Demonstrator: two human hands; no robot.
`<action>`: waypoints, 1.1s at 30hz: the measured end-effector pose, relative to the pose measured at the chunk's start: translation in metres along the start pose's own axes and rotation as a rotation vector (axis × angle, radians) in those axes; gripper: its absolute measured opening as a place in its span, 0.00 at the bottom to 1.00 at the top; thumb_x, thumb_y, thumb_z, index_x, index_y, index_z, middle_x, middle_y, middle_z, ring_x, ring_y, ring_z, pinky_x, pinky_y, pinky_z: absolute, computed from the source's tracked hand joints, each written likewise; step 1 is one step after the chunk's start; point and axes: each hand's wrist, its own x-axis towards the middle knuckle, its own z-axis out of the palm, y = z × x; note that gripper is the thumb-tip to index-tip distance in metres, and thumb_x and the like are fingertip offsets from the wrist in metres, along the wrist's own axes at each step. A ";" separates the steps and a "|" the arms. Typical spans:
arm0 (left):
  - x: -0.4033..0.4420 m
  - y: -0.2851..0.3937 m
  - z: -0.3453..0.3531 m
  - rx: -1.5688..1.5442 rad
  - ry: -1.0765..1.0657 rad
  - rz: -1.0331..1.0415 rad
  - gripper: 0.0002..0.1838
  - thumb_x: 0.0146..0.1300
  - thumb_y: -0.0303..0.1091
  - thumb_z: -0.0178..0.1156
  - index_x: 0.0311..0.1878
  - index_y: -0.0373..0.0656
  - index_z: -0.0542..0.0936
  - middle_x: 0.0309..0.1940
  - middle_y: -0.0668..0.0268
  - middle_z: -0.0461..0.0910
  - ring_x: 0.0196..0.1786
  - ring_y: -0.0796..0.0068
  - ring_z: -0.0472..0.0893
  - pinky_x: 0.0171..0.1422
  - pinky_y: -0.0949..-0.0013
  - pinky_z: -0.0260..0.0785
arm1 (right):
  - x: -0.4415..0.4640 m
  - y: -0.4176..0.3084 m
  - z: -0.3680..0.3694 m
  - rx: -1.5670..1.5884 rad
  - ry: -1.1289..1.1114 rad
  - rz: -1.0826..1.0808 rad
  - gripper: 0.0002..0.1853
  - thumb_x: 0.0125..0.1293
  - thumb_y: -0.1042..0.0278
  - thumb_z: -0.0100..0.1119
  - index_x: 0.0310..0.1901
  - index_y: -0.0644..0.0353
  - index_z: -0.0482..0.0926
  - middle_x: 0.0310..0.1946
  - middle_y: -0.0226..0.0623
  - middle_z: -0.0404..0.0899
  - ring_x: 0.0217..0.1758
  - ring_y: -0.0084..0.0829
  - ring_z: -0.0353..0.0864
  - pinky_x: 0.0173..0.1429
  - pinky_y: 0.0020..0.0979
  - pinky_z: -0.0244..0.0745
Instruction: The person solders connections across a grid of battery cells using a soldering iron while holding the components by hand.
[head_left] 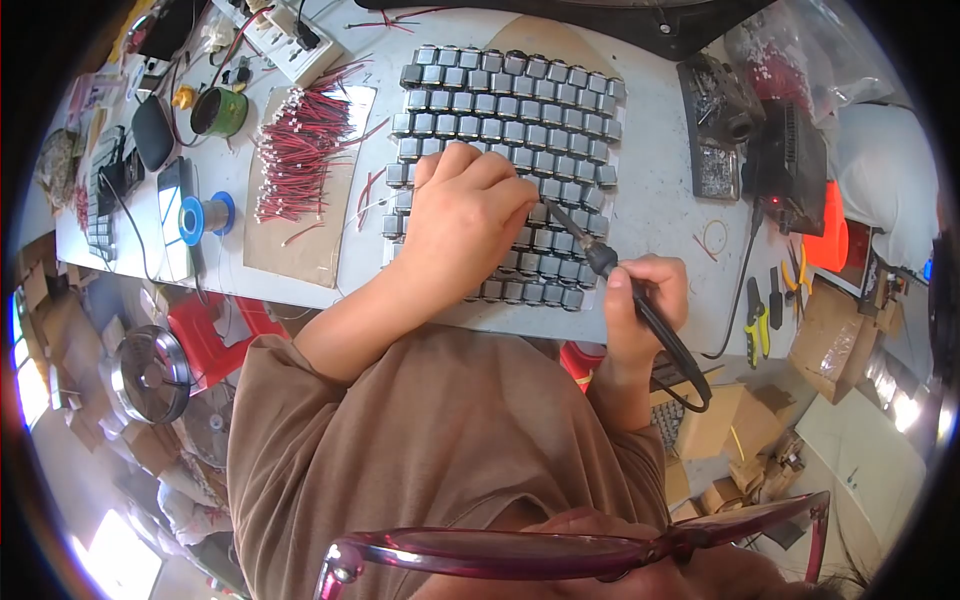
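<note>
Risk: iron [604, 260] aimed close to left hand [468, 215].
Right hand [650, 297] has its grip wrapped around the iron; left grip bends over the blocks [510, 107], contents hidden, cannot tell. Blocks sit in rows on the counter [658, 195]. If hot, the iron could burn left fingers through a slip; a left-hand nudge could skew rows.

Your white table [660, 150] has rows of silver blocks [512, 107], cardboard sheet [272, 250] left of them, green roll [219, 112], power strip [296, 52], green-handled tool [757, 328] at right.
</note>
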 end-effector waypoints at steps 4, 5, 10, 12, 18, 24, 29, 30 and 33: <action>-0.001 -0.001 -0.001 0.008 0.011 -0.007 0.08 0.43 0.27 0.63 0.29 0.49 0.78 0.27 0.74 0.74 0.34 0.69 0.70 0.39 0.67 0.58 | -0.001 0.002 0.001 -0.013 0.036 -0.046 0.08 0.51 0.76 0.57 0.32 0.64 0.68 0.23 0.31 0.69 0.22 0.16 0.64 0.27 0.18 0.62; -0.001 -0.002 -0.003 0.001 0.020 -0.014 0.08 0.43 0.26 0.62 0.29 0.49 0.77 0.27 0.74 0.74 0.34 0.69 0.70 0.39 0.67 0.58 | -0.001 0.001 0.001 -0.013 0.035 -0.046 0.08 0.51 0.76 0.57 0.32 0.64 0.68 0.23 0.31 0.69 0.22 0.16 0.64 0.27 0.18 0.62; -0.002 -0.003 -0.008 -0.018 0.020 -0.024 0.08 0.43 0.25 0.62 0.28 0.48 0.76 0.27 0.73 0.74 0.33 0.69 0.70 0.38 0.67 0.58 | -0.001 -0.002 0.001 -0.009 0.014 -0.030 0.09 0.51 0.76 0.58 0.32 0.63 0.68 0.23 0.31 0.69 0.23 0.16 0.64 0.27 0.18 0.61; -0.003 -0.001 -0.006 -0.029 -0.014 -0.016 0.08 0.43 0.25 0.62 0.28 0.48 0.76 0.27 0.73 0.74 0.33 0.69 0.70 0.38 0.66 0.57 | -0.001 -0.002 0.004 -0.008 0.011 -0.034 0.09 0.51 0.76 0.58 0.32 0.63 0.68 0.23 0.31 0.69 0.23 0.15 0.64 0.27 0.18 0.61; -0.002 -0.003 -0.003 -0.033 -0.002 -0.008 0.08 0.43 0.25 0.62 0.28 0.47 0.76 0.26 0.72 0.74 0.32 0.69 0.70 0.38 0.66 0.57 | -0.001 0.001 0.005 -0.005 0.004 -0.027 0.08 0.52 0.75 0.58 0.31 0.63 0.68 0.23 0.31 0.69 0.22 0.15 0.64 0.27 0.18 0.61; -0.002 -0.003 -0.001 -0.038 -0.010 -0.010 0.08 0.43 0.25 0.61 0.29 0.47 0.76 0.26 0.71 0.74 0.32 0.68 0.70 0.38 0.66 0.58 | -0.001 -0.002 0.006 -0.026 0.016 -0.008 0.08 0.51 0.76 0.58 0.31 0.63 0.68 0.23 0.32 0.69 0.23 0.16 0.65 0.28 0.19 0.62; -0.007 -0.010 -0.002 -0.087 0.036 -0.041 0.08 0.43 0.25 0.61 0.29 0.47 0.76 0.28 0.71 0.75 0.35 0.68 0.71 0.38 0.65 0.58 | -0.001 -0.001 0.004 -0.023 0.079 -0.045 0.08 0.51 0.77 0.57 0.32 0.63 0.68 0.25 0.33 0.70 0.24 0.17 0.65 0.29 0.19 0.63; -0.009 -0.012 -0.003 -0.114 0.041 -0.038 0.08 0.43 0.25 0.61 0.29 0.47 0.76 0.29 0.71 0.75 0.36 0.68 0.71 0.38 0.65 0.58 | -0.001 -0.003 0.004 -0.018 0.052 -0.044 0.08 0.51 0.78 0.57 0.32 0.63 0.68 0.25 0.33 0.70 0.24 0.17 0.65 0.29 0.19 0.63; -0.009 -0.010 -0.013 0.007 0.069 0.001 0.08 0.44 0.26 0.62 0.30 0.48 0.77 0.30 0.72 0.75 0.37 0.69 0.71 0.38 0.66 0.58 | -0.001 -0.006 0.009 0.001 0.019 -0.039 0.08 0.51 0.78 0.57 0.32 0.63 0.68 0.25 0.33 0.69 0.24 0.17 0.65 0.29 0.19 0.62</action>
